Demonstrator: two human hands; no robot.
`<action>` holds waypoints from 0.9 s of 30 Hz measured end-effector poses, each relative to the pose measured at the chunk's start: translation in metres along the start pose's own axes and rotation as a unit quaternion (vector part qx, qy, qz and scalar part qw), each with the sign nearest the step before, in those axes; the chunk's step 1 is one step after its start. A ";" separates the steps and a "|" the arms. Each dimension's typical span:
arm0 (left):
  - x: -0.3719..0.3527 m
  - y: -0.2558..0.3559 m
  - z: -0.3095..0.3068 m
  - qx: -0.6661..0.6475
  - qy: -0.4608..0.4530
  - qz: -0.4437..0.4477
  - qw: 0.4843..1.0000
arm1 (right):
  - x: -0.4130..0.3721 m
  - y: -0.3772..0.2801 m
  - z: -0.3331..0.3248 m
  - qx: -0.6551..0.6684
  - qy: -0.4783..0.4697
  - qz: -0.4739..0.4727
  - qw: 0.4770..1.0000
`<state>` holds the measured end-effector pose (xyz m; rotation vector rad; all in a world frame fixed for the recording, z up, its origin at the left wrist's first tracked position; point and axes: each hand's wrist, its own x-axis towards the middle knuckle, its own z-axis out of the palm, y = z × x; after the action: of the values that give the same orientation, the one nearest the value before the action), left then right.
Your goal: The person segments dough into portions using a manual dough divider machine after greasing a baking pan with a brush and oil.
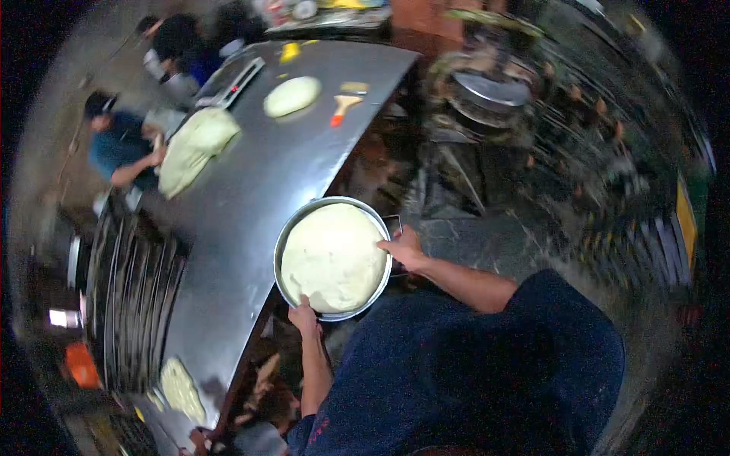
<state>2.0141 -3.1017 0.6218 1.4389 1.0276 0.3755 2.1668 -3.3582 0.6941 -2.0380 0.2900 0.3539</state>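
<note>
Here, the left hand [306, 316] and right hand [408, 248] hold a round metal pan [277, 262] filled with pale dough [333, 254].
The left grips the rim at lower left, the right the handle side, thumbs up by the dough; the pan overlaps the edge of the metal desk [251, 201] in view, contact unclear. Beyond, a co-worker [122, 148] handles a large dough mass [196, 148]; farther lie a smaller lump [293, 96] and a brush [347, 105].

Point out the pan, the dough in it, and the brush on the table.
Pan [277, 262]: head view, left side of its rim.
Dough [332, 254]: head view, middle of its top surface.
Brush [347, 102]: head view, pale middle part.
</note>
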 end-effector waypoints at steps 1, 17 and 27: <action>0.001 -0.008 -0.010 -0.066 -0.018 0.001 0.998 | -0.020 0.011 0.003 0.012 0.015 0.019 1.000; 0.021 0.069 0.391 0.667 -0.361 0.470 0.451 | 0.143 0.135 -0.259 0.412 0.243 0.231 0.847; -0.058 0.372 0.574 0.049 -0.265 0.597 0.755 | 0.281 0.135 -0.239 0.488 0.068 0.240 0.837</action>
<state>2.5497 -3.4447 0.8803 2.0037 -0.4742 0.7508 2.4111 -3.6474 0.5892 -0.9516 0.8802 0.2749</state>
